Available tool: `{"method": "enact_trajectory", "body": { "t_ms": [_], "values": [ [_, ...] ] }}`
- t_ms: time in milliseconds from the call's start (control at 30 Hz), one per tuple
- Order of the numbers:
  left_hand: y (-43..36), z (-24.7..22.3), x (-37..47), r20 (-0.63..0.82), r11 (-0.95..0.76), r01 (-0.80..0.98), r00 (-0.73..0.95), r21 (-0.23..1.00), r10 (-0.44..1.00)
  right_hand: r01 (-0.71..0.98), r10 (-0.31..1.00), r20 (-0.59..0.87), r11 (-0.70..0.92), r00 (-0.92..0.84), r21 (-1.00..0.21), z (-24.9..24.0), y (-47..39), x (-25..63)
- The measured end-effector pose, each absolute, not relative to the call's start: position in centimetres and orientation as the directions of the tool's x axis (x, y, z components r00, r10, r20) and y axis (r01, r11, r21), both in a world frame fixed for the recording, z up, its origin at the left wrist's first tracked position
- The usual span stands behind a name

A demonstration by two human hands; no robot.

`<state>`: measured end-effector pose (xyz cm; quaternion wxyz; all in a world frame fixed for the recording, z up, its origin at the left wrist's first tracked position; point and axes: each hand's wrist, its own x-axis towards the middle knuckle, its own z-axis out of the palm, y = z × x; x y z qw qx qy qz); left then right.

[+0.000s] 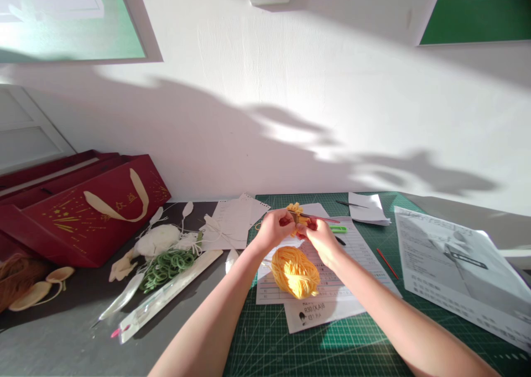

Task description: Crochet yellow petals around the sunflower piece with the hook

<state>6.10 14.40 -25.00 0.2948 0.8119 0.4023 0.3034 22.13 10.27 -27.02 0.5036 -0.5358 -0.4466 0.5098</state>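
Above the papers, my left hand (274, 226) is closed on a small yellow crochet piece (295, 210), its fingertips pinched at the left side. My right hand (320, 237) is pinched at the piece's right side, closed on a thin crochet hook (326, 218) with a reddish handle that points right. The hook's tip is hidden among the yarn and fingers. Just below both hands lies a ball of yellow yarn (295, 272), resting on printed sheets (344, 288).
A green cutting mat (265, 338) lies underneath. To the left are green yarn (168, 269), white crocheted pieces (157, 240), a long clear packet (166, 297) and a red gift bag (91, 211). Rightward lie a red stick (387, 263), white note sheets (367, 207) and a large printed sheet (460, 272).
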Motion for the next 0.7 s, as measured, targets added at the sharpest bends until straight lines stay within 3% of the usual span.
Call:
{"method": "enact_trajectory", "body": {
  "t_ms": [167, 300, 467, 700],
  "values": [
    [15.3, -26.4, 6.0, 0.091, -0.34, 0.491, 0.463, 0.802, 0.882, 0.037, 0.994, -0.013, -0.018, 0.111, -0.999, -27.1, 10.2, 21.7],
    [15.7, -26.5, 5.8, 0.073, -0.316, 0.497, 0.449, 0.808, 0.891, 0.034, 0.995, 0.005, 0.002, 0.098, -0.999, -27.2, 10.1, 21.3],
    [14.9, -25.1, 5.7, 0.205, -0.429, 0.506, 0.438, 0.748, 0.875, -0.043, 0.995, -0.035, -0.031, 0.091, -0.999, -27.2, 10.2, 21.7],
    [14.1, -23.0, 5.2, 0.474, -0.712, 0.479, 0.533, 0.513, 0.701, -0.161, 0.992, -0.119, -0.111, 0.037, -0.981, -26.6, 10.1, 22.5]
  ]
}}
